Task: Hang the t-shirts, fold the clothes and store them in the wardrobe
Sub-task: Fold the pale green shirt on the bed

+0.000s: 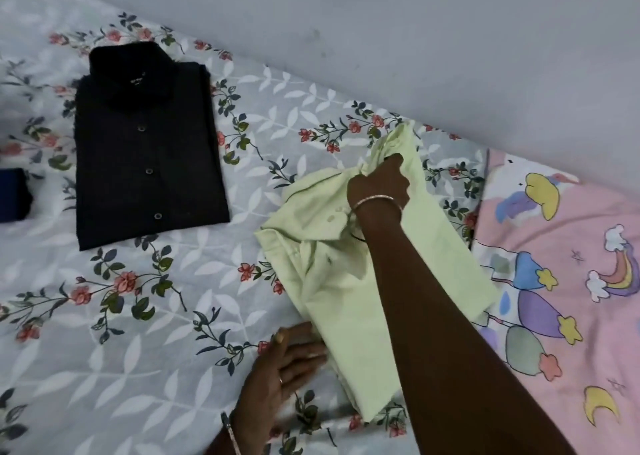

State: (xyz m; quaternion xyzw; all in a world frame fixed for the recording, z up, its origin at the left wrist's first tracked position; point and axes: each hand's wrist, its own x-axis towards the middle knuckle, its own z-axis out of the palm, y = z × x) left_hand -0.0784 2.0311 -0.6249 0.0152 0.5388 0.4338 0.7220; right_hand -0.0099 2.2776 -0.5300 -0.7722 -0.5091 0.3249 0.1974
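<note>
1. My right hand (379,186) clenched a bunch of the pale green shirt (332,281) near its collar, lifting that end off the floral bedsheet (104,350).
2. My left hand (287,364) lay flat, fingers straight, against the shirt's near hem.
3. I judged the cloth light, limp and quick to crease; collar and hem seemed the best holds.
4. The folded black shirt (149,164) lay well apart leftward; the pink blanket (571,281) touched the right edge, so free room was between the shirts.
</note>
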